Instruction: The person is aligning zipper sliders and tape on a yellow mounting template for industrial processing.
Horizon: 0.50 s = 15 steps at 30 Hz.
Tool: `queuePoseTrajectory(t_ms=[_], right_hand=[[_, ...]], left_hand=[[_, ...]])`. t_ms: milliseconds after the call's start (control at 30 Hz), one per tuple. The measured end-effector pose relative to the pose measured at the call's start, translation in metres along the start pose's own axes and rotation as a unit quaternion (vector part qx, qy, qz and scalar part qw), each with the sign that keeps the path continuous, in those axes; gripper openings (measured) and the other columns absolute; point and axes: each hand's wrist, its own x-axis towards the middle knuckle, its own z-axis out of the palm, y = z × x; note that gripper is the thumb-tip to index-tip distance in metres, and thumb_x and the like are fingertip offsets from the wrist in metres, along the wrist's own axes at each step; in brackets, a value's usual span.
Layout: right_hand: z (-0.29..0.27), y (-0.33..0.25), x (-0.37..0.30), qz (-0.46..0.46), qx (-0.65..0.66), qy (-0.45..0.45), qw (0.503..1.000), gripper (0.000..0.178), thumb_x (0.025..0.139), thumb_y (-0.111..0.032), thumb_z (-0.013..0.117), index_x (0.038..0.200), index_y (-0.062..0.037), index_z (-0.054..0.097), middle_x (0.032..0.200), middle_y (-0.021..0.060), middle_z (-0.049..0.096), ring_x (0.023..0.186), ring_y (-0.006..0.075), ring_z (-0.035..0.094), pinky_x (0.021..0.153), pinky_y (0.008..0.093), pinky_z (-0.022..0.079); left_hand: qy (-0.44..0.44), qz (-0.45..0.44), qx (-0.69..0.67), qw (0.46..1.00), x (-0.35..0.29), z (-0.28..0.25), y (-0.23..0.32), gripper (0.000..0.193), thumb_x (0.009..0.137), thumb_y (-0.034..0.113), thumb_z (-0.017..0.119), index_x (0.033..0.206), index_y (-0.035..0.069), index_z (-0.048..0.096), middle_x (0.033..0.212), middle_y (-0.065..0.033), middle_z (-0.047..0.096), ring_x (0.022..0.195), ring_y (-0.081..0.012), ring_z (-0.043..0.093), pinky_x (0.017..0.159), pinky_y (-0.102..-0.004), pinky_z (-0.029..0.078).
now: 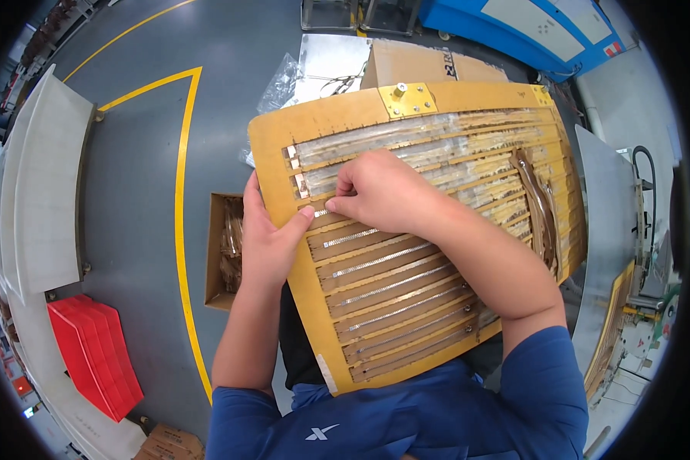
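Observation:
A large yellow slotted frame (284, 165) lies tilted in front of me. Its lower slots hold brown zippers (376, 268) with silver teeth, set in rows. Clear plastic-like strips cover the upper slots. My left hand (272, 241) grips the frame's left edge, fingers behind it and thumb pressed on the end of one zipper. Close beside that thumb, my right hand (383, 192) pinches the same zipper (320, 214) with thumb and forefinger; its other fingers are curled. The right forearm hides part of the middle rows. A bundle of loose brown zippers (540, 207) rests across the frame's right side.
At left on the grey floor stands an open cardboard box (216, 261) with brown strips inside. Beyond the frame are another carton (406, 65) and crumpled clear plastic (277, 84). Red bins (96, 356) and a white cart (46, 184) stand farther left; a blue machine (514, 31) is behind.

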Motion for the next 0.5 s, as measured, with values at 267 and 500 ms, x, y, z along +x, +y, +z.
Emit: queuePoseTrajectory(t_ms=[267,500], right_hand=[[0.0012,0.0009,-0.0012,-0.015,-0.018,0.024,0.999,0.025,0.086,-0.025,0.083,0.083,-0.0007,0.077,0.082,0.02,0.075,0.081,0.0365,0.073,0.077,0.0438,0.058],[0.0076,0.0016,-0.0021,-0.007,-0.022,0.038,0.999,0.025,0.087,-0.025,0.082,0.083,-0.001,0.077,0.081,0.0199,0.074,0.082,0.0377,0.073,0.078,0.0449,0.058]], left_hand=[[-0.004,0.008,0.022,1.0,0.0029,0.0015,-0.0009,0.083,0.09,-0.007,0.069,0.16,-0.005,0.024,0.147,-0.0169,0.054,0.134,-0.0229,0.057,0.112,-0.0373,0.048],[-0.002,0.02,0.099,0.995,0.0047,0.0046,0.0032,0.087,0.086,-0.002,0.076,0.159,-0.002,0.028,0.144,-0.016,0.058,0.132,-0.0225,0.059,0.111,-0.0372,0.048]])
